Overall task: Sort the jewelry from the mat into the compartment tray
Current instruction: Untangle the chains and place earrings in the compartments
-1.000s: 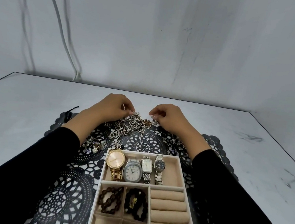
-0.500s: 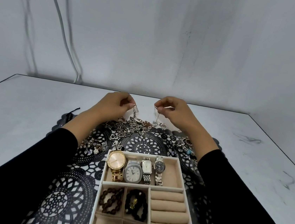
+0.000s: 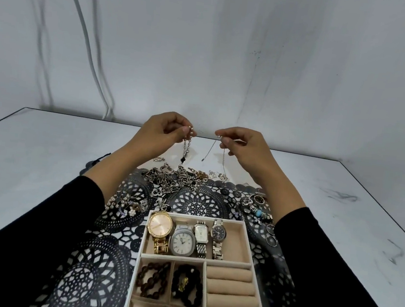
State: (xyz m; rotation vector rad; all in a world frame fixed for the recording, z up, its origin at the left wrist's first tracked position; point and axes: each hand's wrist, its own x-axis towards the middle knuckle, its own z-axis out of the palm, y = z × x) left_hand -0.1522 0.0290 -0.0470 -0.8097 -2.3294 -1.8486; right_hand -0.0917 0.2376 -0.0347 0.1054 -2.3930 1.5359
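Observation:
My left hand (image 3: 163, 131) is raised above the mat and pinches a beaded chain (image 3: 186, 146) that hangs down into a tangled pile of chains (image 3: 176, 177). My right hand (image 3: 242, 145) pinches a thin silver chain (image 3: 223, 155), also dangling. The black lace mat (image 3: 99, 255) lies under everything. A beige compartment tray (image 3: 244, 244) sits in front; its top compartment holds several watches (image 3: 182, 239), two small compartments hold dark bead bracelets (image 3: 153, 280), and ring rolls (image 3: 229, 295) fill the right side.
Pearl brooches (image 3: 125, 204) lie on the mat at left. Charms and rings (image 3: 256, 210) lie at right by my forearm. The white marble table (image 3: 31, 159) reaches the grey wall, where cables (image 3: 87, 46) hang.
Both hands have risen from the pile, each lifting a chain end. The chains now hang from my fingers above the mat.

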